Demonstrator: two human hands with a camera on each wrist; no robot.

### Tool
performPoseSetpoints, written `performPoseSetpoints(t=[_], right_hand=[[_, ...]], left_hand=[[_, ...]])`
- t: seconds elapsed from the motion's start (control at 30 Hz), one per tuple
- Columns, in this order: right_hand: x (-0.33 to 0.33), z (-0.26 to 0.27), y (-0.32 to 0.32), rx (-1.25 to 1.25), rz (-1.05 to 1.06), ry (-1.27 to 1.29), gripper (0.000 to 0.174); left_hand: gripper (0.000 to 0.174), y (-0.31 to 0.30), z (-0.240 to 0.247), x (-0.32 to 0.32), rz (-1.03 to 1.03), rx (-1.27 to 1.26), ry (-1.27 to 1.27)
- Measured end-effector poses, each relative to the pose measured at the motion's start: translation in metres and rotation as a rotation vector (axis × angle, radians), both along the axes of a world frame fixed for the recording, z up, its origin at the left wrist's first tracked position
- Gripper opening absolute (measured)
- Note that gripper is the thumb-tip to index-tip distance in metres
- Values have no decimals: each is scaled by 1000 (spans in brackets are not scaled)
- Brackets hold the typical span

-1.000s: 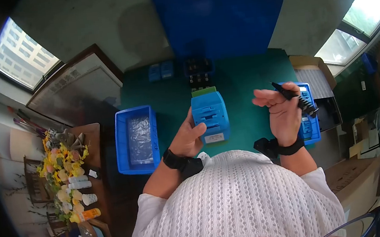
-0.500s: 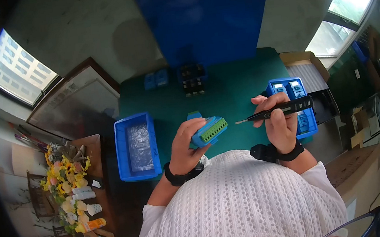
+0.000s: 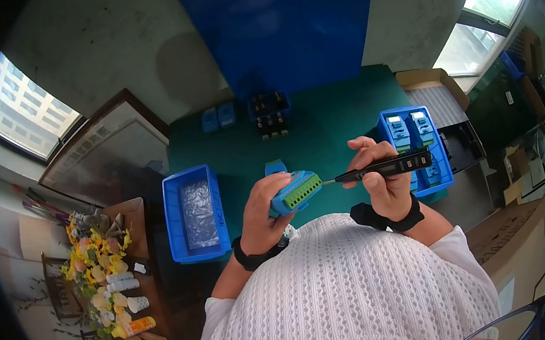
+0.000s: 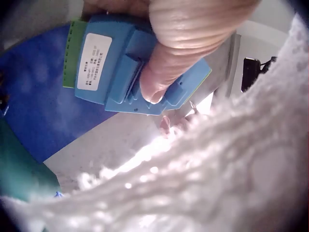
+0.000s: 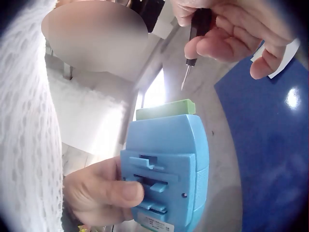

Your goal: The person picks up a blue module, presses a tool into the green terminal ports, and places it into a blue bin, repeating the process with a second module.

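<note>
My left hand (image 3: 258,214) grips a blue terminal-block module (image 3: 281,205), its thumb pressed on the clip side, as the left wrist view shows. A white label (image 4: 95,62) with small print is on that face. The row of green screw terminals (image 3: 303,193) faces up and to the right. In my right hand (image 3: 389,196) is a black screwdriver (image 3: 392,166), held nearly level and pointing left. Its tip is right at the end of the green terminals in the head view; from the right wrist, the metal shaft (image 5: 186,77) shows a little above the green block (image 5: 166,110).
On the green table (image 3: 333,110), a blue bin (image 3: 172,224) lined with clear plastic stands left. Another blue bin (image 3: 447,175) with several blue modules stands right, beside an open cardboard box (image 3: 426,79). Two blue modules (image 3: 218,117) and black parts (image 3: 272,125) lie at the back.
The left hand has turned the module so its green terminals face the right hand. The right hand has swung the screwdriver round to point left and brought its tip to the terminals.
</note>
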State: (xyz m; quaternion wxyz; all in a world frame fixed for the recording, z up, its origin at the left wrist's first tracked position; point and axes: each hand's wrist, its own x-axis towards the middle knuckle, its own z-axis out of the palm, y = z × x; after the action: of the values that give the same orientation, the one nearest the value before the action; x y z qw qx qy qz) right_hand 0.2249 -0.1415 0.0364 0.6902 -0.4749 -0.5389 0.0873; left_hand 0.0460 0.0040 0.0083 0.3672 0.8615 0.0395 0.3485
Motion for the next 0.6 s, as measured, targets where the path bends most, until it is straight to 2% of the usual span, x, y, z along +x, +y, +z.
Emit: performPoseSetpoints(t=[0.3, 0.4, 0.6], right_hand=[[-1, 4, 2, 18, -39, -98, 24], [-4, 6, 0, 66, 1, -7, 23], [-4, 6, 3, -8, -18, -171, 22]], left_hand=[[52, -1, 1, 0, 0, -3, 4], [53, -1, -1, 0, -3, -7, 1], [53, -2, 0, -1, -9, -5, 2]])
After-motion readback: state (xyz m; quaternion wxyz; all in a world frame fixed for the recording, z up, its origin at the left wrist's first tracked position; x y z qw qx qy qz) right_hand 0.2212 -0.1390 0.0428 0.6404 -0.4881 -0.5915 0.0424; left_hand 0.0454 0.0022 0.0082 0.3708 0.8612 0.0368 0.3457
